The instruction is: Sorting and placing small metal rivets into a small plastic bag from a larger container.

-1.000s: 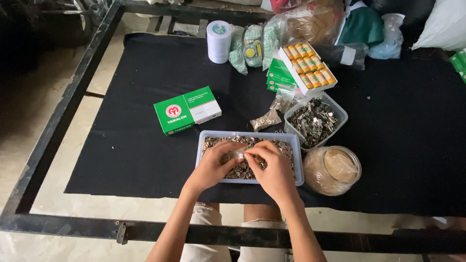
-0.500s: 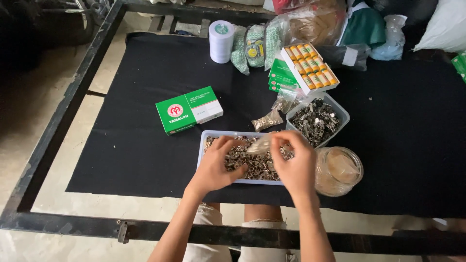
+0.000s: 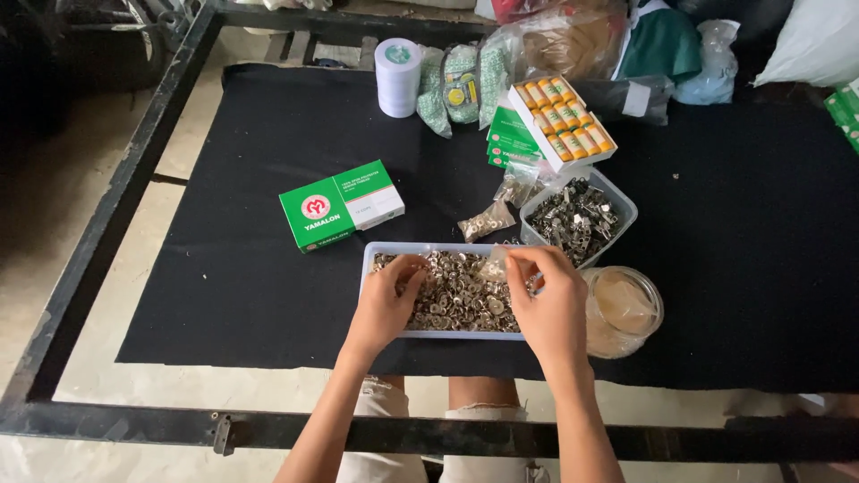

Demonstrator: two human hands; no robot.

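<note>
both hands are dropping back onto the tray of small metal rings [image 3: 456, 300] since half a second ago. left hand [image 3: 386, 304] is pinching rings, narrow grip. right hand [image 3: 548, 300] is holding a small clear bag [image 3: 494, 266] at its mouth. rings look light, hard, slippery; bag limp. beyond the right hand, tub of metal clips [image 3: 580, 215], round jar [image 3: 625, 309].

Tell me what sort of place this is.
Probably a small home workshop for sorting or packing hardware. A black cloth covers a metal-framed table, trays hold small metal parts, and boxes and bags are piled at the back.
</note>
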